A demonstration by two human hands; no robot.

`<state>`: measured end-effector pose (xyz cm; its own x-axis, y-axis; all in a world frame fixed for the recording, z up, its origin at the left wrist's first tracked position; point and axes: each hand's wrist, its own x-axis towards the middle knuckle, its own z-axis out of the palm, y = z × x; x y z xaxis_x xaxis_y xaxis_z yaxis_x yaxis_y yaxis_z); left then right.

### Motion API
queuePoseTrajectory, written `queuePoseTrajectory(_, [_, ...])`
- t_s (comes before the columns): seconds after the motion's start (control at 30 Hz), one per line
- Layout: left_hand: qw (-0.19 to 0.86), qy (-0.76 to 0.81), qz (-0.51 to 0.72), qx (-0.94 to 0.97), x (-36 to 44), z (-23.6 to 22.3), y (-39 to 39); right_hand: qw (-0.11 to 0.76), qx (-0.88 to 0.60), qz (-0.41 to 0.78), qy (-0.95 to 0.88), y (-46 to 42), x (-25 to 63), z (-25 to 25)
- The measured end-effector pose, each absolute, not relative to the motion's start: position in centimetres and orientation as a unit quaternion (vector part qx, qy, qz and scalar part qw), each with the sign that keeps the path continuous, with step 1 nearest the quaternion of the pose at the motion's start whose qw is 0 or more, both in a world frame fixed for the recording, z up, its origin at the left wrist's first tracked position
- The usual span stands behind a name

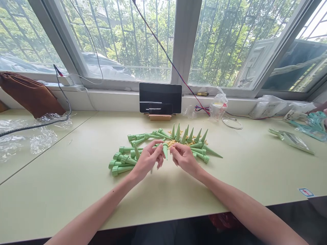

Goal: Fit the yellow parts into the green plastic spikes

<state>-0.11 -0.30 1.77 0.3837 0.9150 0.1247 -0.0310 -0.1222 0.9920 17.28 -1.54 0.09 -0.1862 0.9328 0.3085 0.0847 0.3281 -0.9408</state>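
Observation:
Between the thumb and fingers of my left hand is a green plastic plant watering spike, its tip pointing down. My right hand is closed in a pinch just to the right of it; what the fingertips hold is too small to make out. Behind the hands lies a pile of small yellow pieces. Several green spikes stand point-up around that pile. More spikes lie on their sides to the left and to the right.
A tablet and a phone lean on a cardboard stand at the back of the pale table. Bagged items and a coiled white cable sit back right. Clear plastic wrapping lies left.

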Motion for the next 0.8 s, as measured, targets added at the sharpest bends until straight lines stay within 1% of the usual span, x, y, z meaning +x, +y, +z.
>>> queuePoseTrajectory(0.23, [0.486,0.341,0.401,0.697,-0.5,0.8,-0.3,0.514,-0.367,0.498,-0.593,-0.9,17.5,-0.1])
queuePoseTrajectory(0.4, [0.484,0.381,0.384,0.688,-0.7,1.2,-0.1,0.485,-0.369,0.494,-0.62,-1.2,17.4,-0.2])
queuePoseTrajectory(0.5, [0.511,0.388,0.367,0.674,-0.9,1.6,0.1,0.47,-0.386,0.45,-0.654,-1.4,17.4,-0.2])
queuePoseTrajectory(0.7, [0.622,0.376,0.328,0.604,-1.3,1.4,0.6,0.455,-0.397,0.26,-0.753,-1.4,17.4,-0.6])
queuePoseTrajectory(0.8, [0.635,0.375,0.322,0.594,-1.4,1.4,0.6,0.455,-0.386,0.212,-0.774,-1.4,17.4,-0.8])
